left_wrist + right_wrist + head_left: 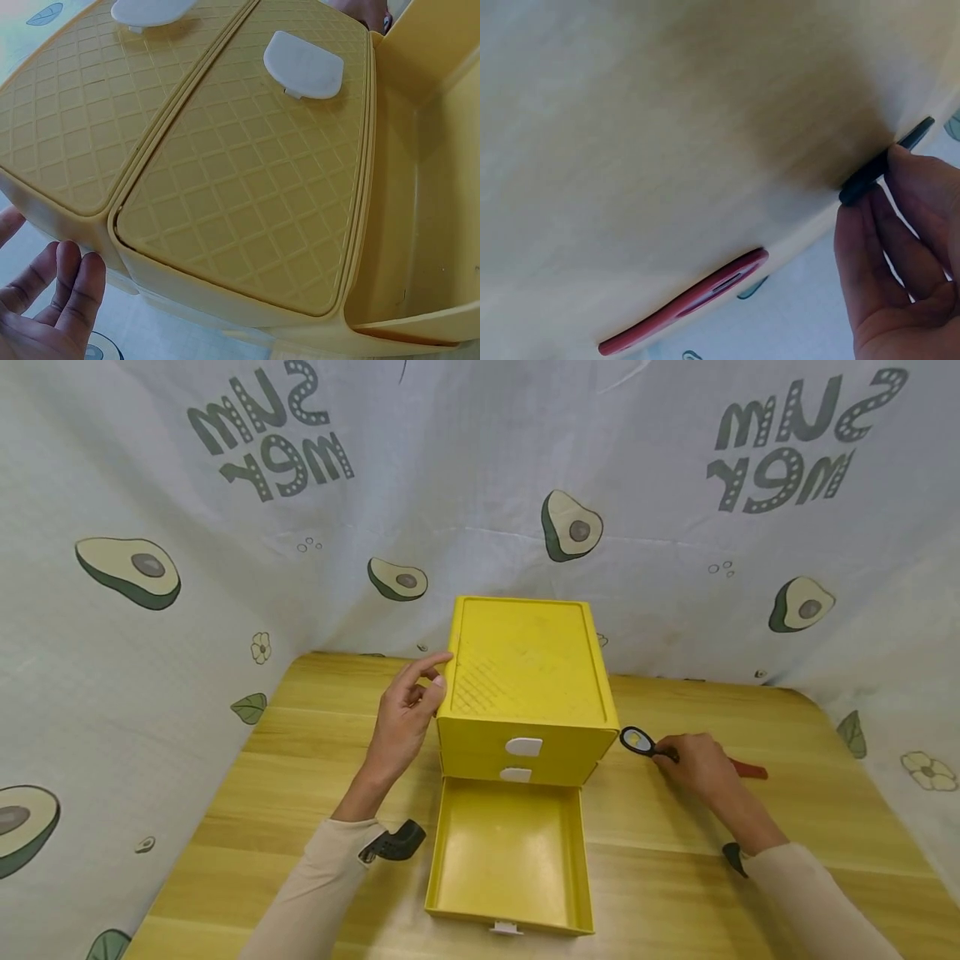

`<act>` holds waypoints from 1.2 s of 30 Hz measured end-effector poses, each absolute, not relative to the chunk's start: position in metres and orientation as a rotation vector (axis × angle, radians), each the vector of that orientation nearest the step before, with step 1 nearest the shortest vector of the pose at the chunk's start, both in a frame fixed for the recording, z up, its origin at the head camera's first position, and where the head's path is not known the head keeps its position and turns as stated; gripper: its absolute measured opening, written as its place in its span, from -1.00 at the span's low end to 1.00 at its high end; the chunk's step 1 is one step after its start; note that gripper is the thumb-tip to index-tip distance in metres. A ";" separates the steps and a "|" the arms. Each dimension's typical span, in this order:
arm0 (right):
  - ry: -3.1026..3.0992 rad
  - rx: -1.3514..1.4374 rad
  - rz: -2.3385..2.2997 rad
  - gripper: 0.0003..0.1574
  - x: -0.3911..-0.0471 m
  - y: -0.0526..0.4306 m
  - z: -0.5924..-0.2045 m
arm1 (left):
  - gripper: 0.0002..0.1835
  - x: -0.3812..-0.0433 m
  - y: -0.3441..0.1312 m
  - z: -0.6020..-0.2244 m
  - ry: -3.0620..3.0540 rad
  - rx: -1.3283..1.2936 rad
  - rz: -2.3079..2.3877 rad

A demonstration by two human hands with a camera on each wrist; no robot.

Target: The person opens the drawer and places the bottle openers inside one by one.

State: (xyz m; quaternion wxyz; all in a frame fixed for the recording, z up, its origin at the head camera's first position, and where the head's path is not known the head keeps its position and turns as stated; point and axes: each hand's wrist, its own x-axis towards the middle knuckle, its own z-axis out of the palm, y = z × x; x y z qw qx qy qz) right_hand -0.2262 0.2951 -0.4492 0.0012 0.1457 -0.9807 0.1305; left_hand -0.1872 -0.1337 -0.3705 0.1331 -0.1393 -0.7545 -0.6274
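Observation:
A yellow cabinet of drawers (528, 664) stands on the table with its lowest drawer (510, 860) pulled out; the two drawers above are closed and have white tabs. At the cabinet's left side, my left hand (401, 718) touches the upper edge with relaxed fingers, seen close to the side wall in the left wrist view. My right hand (697, 764) pinches the black handle of a small magnifying glass (637, 741) just right of the cabinet. In the right wrist view, thumb and fingertips grip that black handle (866, 176). Its lens is hidden there.
A slim red object with a slot (690, 300), its kind unclear, lies on the wooden table (300, 793) beyond my right hand. Behind the table hangs a pale curtain (480, 468) with avocado prints. The open drawer juts toward me between my forearms.

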 end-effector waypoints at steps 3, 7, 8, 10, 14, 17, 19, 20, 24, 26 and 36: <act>-3.083 0.451 0.414 -0.81 -0.223 0.295 -0.450 | -0.64 -0.187 -0.133 -0.372 -2.194 -0.400 -1.819; -3.062 0.438 0.427 -0.79 -0.218 0.293 -0.447 | -0.64 -0.187 -0.133 -0.371 -2.190 -0.409 -1.815; -3.054 0.432 0.438 -0.79 -0.217 0.293 -0.446 | -0.64 -0.187 -0.133 -0.371 -2.188 -0.411 -1.812; -3.038 0.435 0.458 -0.79 -0.215 0.291 -0.443 | -0.63 -0.188 -0.133 -0.370 -2.184 -0.416 -1.812; -3.002 0.464 0.507 -0.82 -0.208 0.288 -0.437 | -0.63 -0.187 -0.134 -0.371 -2.186 -0.413 -1.816; -2.964 0.496 0.531 -0.84 -0.202 0.284 -0.432 | -0.63 -0.187 -0.135 -0.371 -2.188 -0.407 -1.818; -2.941 0.508 0.538 -0.85 -0.197 0.281 -0.429 | -0.63 -0.186 -0.135 -0.371 -2.187 -0.401 -1.818; -2.934 0.510 0.547 -0.85 -0.194 0.280 -0.427 | -0.63 -0.186 -0.135 -0.371 -2.186 -0.397 -1.819; -2.916 0.504 0.591 -0.87 -0.184 0.274 -0.422 | -0.63 -0.186 -0.135 -0.371 -2.187 -0.389 -1.825; -2.900 0.509 0.605 -0.88 -0.178 0.271 -0.419 | -0.64 -0.186 -0.135 -0.371 -2.190 -0.386 -1.828; -2.830 0.577 0.576 -0.85 -0.148 0.260 -0.404 | -0.63 -0.186 -0.133 -0.371 -2.193 -0.390 -1.830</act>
